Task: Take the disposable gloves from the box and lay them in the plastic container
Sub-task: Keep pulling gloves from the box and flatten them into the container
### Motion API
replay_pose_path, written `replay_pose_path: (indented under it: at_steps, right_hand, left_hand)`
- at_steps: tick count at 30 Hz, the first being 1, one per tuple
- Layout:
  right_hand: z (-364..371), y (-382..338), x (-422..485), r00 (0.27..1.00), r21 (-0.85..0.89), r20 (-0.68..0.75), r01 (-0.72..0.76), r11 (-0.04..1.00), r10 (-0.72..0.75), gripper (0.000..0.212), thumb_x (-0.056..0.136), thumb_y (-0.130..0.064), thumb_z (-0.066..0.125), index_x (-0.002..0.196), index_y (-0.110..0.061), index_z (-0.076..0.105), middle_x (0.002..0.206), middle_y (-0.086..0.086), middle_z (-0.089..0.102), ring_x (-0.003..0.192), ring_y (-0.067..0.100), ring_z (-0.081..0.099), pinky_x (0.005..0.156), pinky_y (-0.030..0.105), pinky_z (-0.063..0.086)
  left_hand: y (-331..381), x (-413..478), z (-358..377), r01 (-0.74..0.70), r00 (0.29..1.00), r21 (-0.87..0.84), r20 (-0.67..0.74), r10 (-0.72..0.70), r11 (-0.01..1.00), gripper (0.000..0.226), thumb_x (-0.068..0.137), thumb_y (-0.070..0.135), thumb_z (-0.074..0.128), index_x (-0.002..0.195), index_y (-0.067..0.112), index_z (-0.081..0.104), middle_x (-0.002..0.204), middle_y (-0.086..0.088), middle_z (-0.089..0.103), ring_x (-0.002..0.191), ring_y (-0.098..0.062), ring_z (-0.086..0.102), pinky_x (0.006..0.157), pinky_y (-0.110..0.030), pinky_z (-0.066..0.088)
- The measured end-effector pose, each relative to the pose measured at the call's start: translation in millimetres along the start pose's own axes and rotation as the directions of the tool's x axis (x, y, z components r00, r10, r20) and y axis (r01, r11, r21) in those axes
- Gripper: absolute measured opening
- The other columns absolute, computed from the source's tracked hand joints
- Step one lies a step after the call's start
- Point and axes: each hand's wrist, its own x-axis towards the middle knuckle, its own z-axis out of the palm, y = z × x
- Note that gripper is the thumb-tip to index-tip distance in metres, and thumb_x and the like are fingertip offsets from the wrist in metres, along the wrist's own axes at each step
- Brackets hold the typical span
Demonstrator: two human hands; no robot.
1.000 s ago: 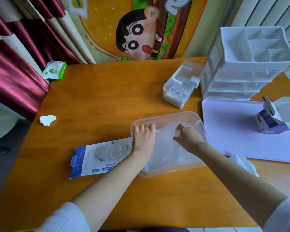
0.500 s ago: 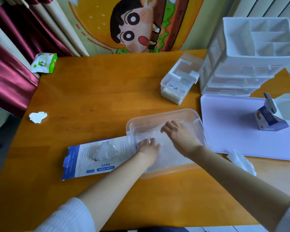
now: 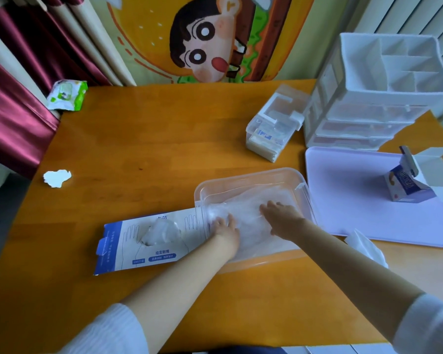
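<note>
A clear plastic container point(image 3: 251, 176) sits on the wooden table, holding a flat stack of translucent disposable gloves point(image 3: 253, 200). My left hand point(image 3: 224, 227) lies flat on the left part of the stack, fingers straight. Beside it, my right hand point(image 3: 281, 215) presses flat on the middle of the gloves. The blue and white glove box point(image 3: 143, 241) lies flat just left of the container, with some glove film bulging from its opening point(image 3: 161, 232).
A lilac tray point(image 3: 356, 200) with a small open carton point(image 3: 409, 182) lies to the right. Behind stand a white drawer organiser point(image 3: 374, 98) and a small clear box point(image 3: 274, 129). A crumpled paper scrap point(image 3: 56, 178), a wipes pack point(image 3: 67, 94) and a tissue point(image 3: 366, 245) lie about.
Both hands slid toward me and leftward over the gloves in the container, smoothing them flat. My left hand moved from the far rim to the near left part.
</note>
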Motion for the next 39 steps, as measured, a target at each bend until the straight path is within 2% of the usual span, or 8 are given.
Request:
replay_pose_path:
  at_steps: [4, 7, 9, 14, 17, 21, 29, 39]
  right_hand:
    - [-23.0, -16.9, -19.1, 0.965, 0.114, -0.261, 0.050, 0.992, -0.019, 0.028, 0.098, -0.021, 0.048, 0.125, -0.014, 0.048, 0.122, 0.003, 0.058, 0.109, 0.023, 0.057, 0.080, 0.032, 0.044]
    - [-36.1, -44.1, -38.4, 0.789, 0.301, -0.615, 0.212, 0.930, 0.019, 0.016, 0.091, -0.010, 0.057, 0.106, -0.012, 0.059, 0.099, 0.003, 0.065, 0.084, 0.025, 0.065, 0.053, 0.029, 0.041]
    - [-41.8, -64.0, -47.2, 0.696, 0.342, -0.718, 0.361, 0.868, -0.006, 0.016, 0.084, -0.003, 0.064, 0.098, -0.010, 0.059, 0.089, 0.002, 0.063, 0.072, 0.021, 0.063, 0.044, 0.028, 0.043]
    - [-46.6, -128.4, -37.1, 0.733, 0.339, -0.655, 0.500, 0.797, -0.181, 0.028, 0.092, -0.010, 0.054, 0.120, -0.007, 0.053, 0.111, 0.009, 0.057, 0.095, 0.025, 0.060, 0.067, 0.037, 0.048]
    - [-48.7, -163.9, -14.2, 0.835, 0.285, -0.505, 0.402, 0.870, -0.220, 0.042, 0.099, -0.020, 0.046, 0.137, -0.005, 0.035, 0.127, 0.011, 0.044, 0.114, 0.026, 0.045, 0.080, 0.032, 0.042]
    - [-52.8, -189.9, 10.9, 0.892, 0.233, -0.406, 0.309, 0.922, -0.196, 0.040, 0.097, -0.025, 0.050, 0.130, -0.007, 0.038, 0.125, 0.011, 0.049, 0.114, 0.027, 0.049, 0.084, 0.033, 0.043]
    - [-50.6, -203.9, 14.5, 0.890, 0.141, -0.396, 0.301, 0.943, -0.226, 0.026, 0.097, -0.031, 0.050, 0.108, -0.010, 0.060, 0.108, 0.008, 0.063, 0.101, 0.025, 0.056, 0.067, 0.029, 0.033]
    - [-64.3, -188.5, 13.4, 0.926, 0.113, -0.356, 0.174, 0.978, -0.124, 0.031, 0.084, 0.013, 0.043, 0.105, -0.008, 0.052, 0.106, 0.013, 0.062, 0.101, 0.031, 0.056, 0.064, 0.034, 0.037]
  left_hand:
    - [-20.9, -30.2, -8.3, -0.122, 0.906, -0.150, -0.421, 0.048, 0.981, 0.040, 0.091, 0.004, 0.047, 0.131, 0.006, 0.045, 0.133, -0.013, 0.046, 0.122, -0.031, 0.043, 0.102, -0.037, 0.030]
    - [-44.7, -63.1, -2.0, -0.251, 0.638, -0.360, -0.760, -0.126, 0.899, 0.027, 0.084, 0.001, 0.058, 0.110, 0.010, 0.058, 0.109, -0.006, 0.058, 0.105, -0.026, 0.054, 0.090, -0.031, 0.032]
    - [-61.4, -77.9, 15.3, -0.245, 0.478, -0.504, -0.806, -0.349, 0.828, 0.026, 0.076, -0.004, 0.067, 0.095, 0.010, 0.058, 0.096, -0.005, 0.058, 0.087, -0.023, 0.056, 0.077, -0.028, 0.038]
    - [-94.1, -95.4, 80.3, -0.128, 0.570, -0.863, -0.467, -0.676, 0.488, 0.030, 0.084, -0.002, 0.063, 0.109, 0.006, 0.049, 0.114, -0.009, 0.050, 0.097, -0.019, 0.052, 0.065, -0.013, 0.038]
    - [-100.7, -88.8, 115.3, -0.004, 0.672, -0.871, -0.367, -0.643, 0.492, 0.056, 0.084, 0.017, 0.071, 0.131, 0.010, 0.042, 0.135, -0.008, 0.045, 0.121, -0.024, 0.048, 0.086, -0.024, 0.046]
    - [-101.1, -84.9, 142.3, 0.089, 0.771, -0.863, -0.257, -0.583, 0.498, 0.077, 0.087, 0.039, 0.065, 0.147, 0.015, 0.023, 0.155, -0.002, 0.025, 0.142, -0.019, 0.023, 0.112, -0.032, 0.027]
    - [-98.0, -80.9, 150.8, 0.087, 0.746, -0.863, -0.274, -0.607, 0.498, 0.074, 0.086, 0.041, 0.065, 0.146, 0.018, 0.028, 0.153, 0.001, 0.026, 0.141, -0.017, 0.024, 0.110, -0.029, 0.030]
    - [-97.5, -80.1, 152.6, 0.070, 0.742, -0.871, -0.280, -0.609, 0.486, 0.073, 0.082, 0.042, 0.070, 0.140, 0.019, 0.032, 0.142, 0.002, 0.034, 0.132, -0.015, 0.033, 0.101, -0.025, 0.035]
